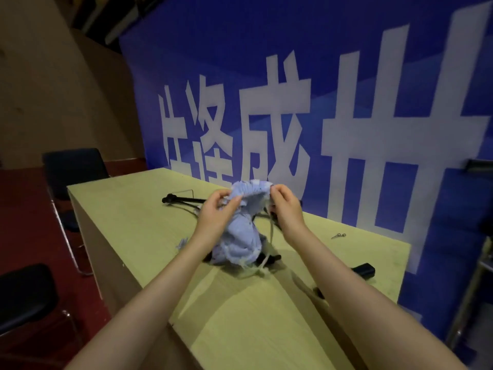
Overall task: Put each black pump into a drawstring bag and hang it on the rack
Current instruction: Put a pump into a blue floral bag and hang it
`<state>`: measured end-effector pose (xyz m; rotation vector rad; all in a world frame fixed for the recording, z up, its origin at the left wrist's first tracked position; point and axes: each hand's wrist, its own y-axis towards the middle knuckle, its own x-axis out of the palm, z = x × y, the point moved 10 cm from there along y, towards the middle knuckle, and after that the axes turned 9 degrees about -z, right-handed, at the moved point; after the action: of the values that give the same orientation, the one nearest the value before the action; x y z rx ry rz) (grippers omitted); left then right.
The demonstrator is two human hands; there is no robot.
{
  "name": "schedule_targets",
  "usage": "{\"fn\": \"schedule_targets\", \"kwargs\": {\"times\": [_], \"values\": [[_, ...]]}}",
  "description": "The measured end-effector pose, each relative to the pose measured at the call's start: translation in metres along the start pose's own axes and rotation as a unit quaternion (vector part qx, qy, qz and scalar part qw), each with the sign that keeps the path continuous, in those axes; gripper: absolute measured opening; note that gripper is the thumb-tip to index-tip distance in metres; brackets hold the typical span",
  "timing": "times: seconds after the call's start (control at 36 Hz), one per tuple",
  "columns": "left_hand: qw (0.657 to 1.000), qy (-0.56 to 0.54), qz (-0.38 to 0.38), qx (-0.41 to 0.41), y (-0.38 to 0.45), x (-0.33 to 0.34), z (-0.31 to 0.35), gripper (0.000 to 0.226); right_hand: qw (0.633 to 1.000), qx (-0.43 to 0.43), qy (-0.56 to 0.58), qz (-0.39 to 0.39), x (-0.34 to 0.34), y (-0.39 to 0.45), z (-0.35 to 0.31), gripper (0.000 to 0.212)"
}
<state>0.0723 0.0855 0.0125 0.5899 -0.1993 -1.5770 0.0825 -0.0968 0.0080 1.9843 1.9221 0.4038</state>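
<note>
A: Which step is this?

B: Bagging, I'd judge. Both hands hold the light blue drawstring bag point(241, 231) up over the bench point(128, 217). The left hand point(217, 209) pinches the gathered rim on one side, the right hand point(284, 202) pinches it on the other, so each grip is clenched on cloth at the bag's mouth.

A: Is the pump inside yet?

B: I can't tell for sure. The bag's lower part bulges and rests on the bench, and a black pump point(270, 259) pokes out just beside its bottom edge. Another black piece point(364, 270) lies well apart, near the bench's right edge, partly hidden by the right forearm.

A: And the rack?

B: The black rack point(181, 201) lies flat on the bench behind the bag, with nothing hung on it that I can see.

A: So what next?

B: Probably spreading the mouth wide, or drawing it closed with the pale drawstring point(272, 227) dangling under the right hand. Either way both pinches must stay on the rim.
</note>
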Motion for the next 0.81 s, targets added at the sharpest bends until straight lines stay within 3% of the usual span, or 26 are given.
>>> {"fn": "schedule_targets", "kwargs": {"times": [0.14,0.28,0.47,0.53,0.61,0.72,0.81], "values": [[0.99,0.097,0.005,0.104,0.018,-0.031,0.087,0.014,0.991,-0.046,0.112,0.049,-0.022,0.019,-0.081,0.026],[0.974,0.174,-0.018,0.145,0.024,-0.043,0.116,0.016,0.974,-0.034,0.196,0.106,-0.053,0.029,-0.116,0.026],[0.957,0.233,-0.166,0.048,0.021,0.002,0.099,0.047,0.982,0.036,0.152,0.11,-0.084,0.019,-0.101,0.031],[0.969,0.182,-0.162,0.027,0.021,0.008,0.1,0.037,0.981,0.044,0.148,0.114,-0.095,0.015,-0.092,0.025],[0.994,-0.026,-0.103,-0.013,0.025,0.002,0.104,0.024,0.983,0.045,0.147,0.097,-0.101,0.014,-0.087,0.013],[0.965,-0.252,-0.075,-0.014,0.038,0.001,0.115,0.026,0.994,0.008,0.086,0.065,-0.098,0.018,-0.101,0.019],[0.926,-0.372,-0.036,-0.045,0.046,0.002,0.112,0.025,0.997,-0.045,-0.034,0.058,-0.093,0.015,-0.112,0.019]]}}
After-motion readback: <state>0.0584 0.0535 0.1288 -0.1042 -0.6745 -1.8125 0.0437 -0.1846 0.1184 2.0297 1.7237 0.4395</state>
